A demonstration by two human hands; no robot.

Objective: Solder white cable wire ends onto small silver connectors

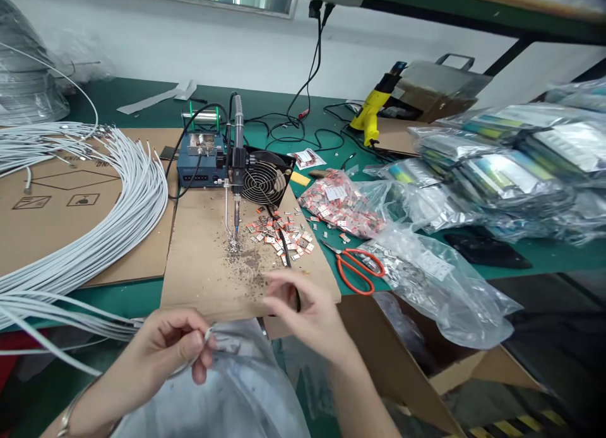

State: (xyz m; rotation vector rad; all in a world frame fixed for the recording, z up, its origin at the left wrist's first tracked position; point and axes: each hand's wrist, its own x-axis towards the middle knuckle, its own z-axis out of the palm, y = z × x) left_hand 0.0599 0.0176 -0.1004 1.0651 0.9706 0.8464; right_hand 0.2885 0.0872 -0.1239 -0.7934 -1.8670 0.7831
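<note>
Low in the head view, my left hand (173,343) pinches a thin white cable (209,332) near its end between thumb and fingers. My right hand (310,312) hovers over the front edge of a cardboard sheet (199,280), thumb and fingers apart, with nothing visible between them. A black cord passes behind it. Beyond the hands, a soldering iron (238,166) is clamped upright, tip down, over dark and silvery solder bits on the cardboard. Small orange-and-metal connectors (284,236) lie scattered to its right.
A coil of white cables (142,217) covers the left side. Behind the iron stand a blue soldering station (201,170) and a black fan (265,179). Orange-handled scissors (360,271), bagged connectors (338,201), a clear bag of metal parts (426,274) and a yellow heat gun (374,113) occupy the right.
</note>
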